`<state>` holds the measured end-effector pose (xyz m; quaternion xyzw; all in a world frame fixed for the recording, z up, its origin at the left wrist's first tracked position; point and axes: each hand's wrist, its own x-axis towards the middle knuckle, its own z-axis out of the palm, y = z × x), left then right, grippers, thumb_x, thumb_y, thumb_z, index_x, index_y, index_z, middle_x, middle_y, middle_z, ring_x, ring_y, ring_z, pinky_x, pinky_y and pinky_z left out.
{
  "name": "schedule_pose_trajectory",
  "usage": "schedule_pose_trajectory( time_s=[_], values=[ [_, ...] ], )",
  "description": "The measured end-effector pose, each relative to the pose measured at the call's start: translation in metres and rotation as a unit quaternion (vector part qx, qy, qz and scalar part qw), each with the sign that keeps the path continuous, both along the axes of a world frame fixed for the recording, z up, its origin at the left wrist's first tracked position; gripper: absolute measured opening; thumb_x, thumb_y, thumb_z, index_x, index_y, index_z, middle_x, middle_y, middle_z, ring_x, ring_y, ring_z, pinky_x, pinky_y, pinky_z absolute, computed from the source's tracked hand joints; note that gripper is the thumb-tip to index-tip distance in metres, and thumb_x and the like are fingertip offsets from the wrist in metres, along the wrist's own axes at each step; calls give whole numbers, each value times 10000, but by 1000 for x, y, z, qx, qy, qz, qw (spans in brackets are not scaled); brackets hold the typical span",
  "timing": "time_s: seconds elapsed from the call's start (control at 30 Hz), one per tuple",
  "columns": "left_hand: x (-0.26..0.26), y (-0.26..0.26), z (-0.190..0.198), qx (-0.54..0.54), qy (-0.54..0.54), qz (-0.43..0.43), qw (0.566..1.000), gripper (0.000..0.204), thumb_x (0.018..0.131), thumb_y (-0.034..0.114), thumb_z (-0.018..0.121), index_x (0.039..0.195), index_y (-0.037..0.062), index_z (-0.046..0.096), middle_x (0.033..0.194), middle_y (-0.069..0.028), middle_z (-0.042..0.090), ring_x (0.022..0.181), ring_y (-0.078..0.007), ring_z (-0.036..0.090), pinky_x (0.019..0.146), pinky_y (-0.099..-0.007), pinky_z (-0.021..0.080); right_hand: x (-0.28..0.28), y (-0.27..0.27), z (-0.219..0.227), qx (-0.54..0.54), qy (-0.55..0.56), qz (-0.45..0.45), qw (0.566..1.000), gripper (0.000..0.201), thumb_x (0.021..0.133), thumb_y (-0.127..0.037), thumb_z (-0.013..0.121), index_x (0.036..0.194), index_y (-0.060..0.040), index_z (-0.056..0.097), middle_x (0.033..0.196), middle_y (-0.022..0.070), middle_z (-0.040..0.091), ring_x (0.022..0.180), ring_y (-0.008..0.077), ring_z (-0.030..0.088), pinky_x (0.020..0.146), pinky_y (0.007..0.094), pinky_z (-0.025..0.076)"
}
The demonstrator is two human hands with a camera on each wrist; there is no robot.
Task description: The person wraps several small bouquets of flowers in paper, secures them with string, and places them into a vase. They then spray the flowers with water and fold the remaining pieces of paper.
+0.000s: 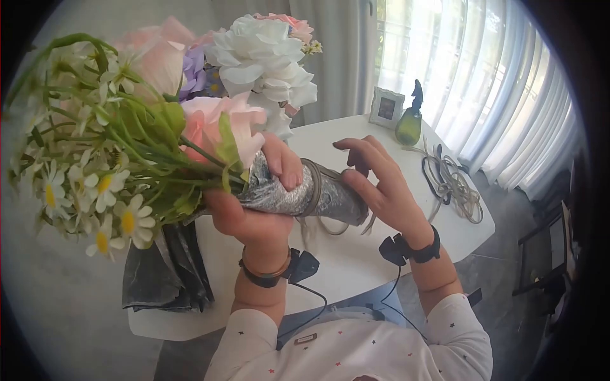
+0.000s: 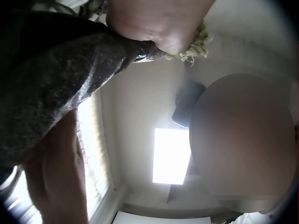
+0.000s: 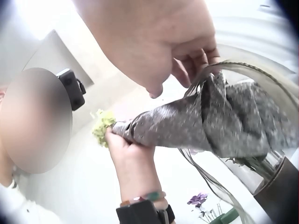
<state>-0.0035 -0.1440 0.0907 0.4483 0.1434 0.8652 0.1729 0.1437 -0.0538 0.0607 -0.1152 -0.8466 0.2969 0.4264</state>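
Note:
A bouquet of white daisies [image 1: 130, 221] and pink flowers [image 1: 219, 124] has its stems in a crinkled silver-grey wrap [image 1: 273, 195]. My left hand [image 1: 257, 223] grips the wrap just below the blooms, with fingers over its top side. A thin grey ribbon [image 1: 314, 187] goes round the wrap lower down; loose lengths hang beneath in the right wrist view. Beside the wrap's lower end is my right hand [image 1: 381, 190], thumb and fingers spread and slightly bent. In the right wrist view its fingertips are partly hidden near the ribbon [image 3: 229, 65].
White and pink flowers [image 1: 254, 57] stand behind the bouquet. On the white table [image 1: 349, 254] are a photo frame [image 1: 386, 108], a green spray bottle [image 1: 408, 126] and a loose coil of ribbon [image 1: 459, 193]. Dark sheet material [image 1: 162, 273] hangs over the left edge.

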Motion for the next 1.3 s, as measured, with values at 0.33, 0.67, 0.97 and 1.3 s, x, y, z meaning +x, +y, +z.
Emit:
schedule_pose_trajectory(
  time_s=[0.33, 0.67, 0.97, 1.3],
  values=[
    [0, -23, 9, 152, -1, -192, 969, 718, 803, 569, 579, 1133, -45, 407, 727, -54, 421, 509, -134, 432, 413, -262, 376, 11, 9, -9, -9, -98, 137, 986, 98, 849, -61, 585, 878, 23, 543, 801, 139, 558, 751, 318, 542, 681, 377, 437],
    [-47, -86, 16, 206, 21, 109, 972, 473, 848, 359, 503, 1061, -56, 430, 726, -16, 324, 583, -94, 322, 520, -215, 286, 103, 83, -50, -88, -68, -137, 984, 96, 852, -62, 558, 880, 26, 585, 748, 91, 595, 646, 180, 565, 596, 311, 447],
    [-35, -67, 22, 69, -20, 262, 962, 485, 798, 493, 482, 738, 85, 229, 722, -33, 279, 604, -131, 266, 537, -268, 240, 250, 134, 33, -108, 342, -221, 907, 244, 944, -56, 468, 1150, -8, 589, 897, 133, 671, 685, 136, 656, 612, 232, 536],
    [-38, -63, 18, 77, -5, 308, 948, 478, 788, 493, 476, 738, 72, 257, 727, -41, 284, 613, -135, 272, 540, -269, 237, 285, 185, 74, 88, 279, -325, 899, 281, 931, -44, 443, 1151, 62, 582, 978, 151, 658, 914, 236, 660, 866, 320, 516]
  ],
)
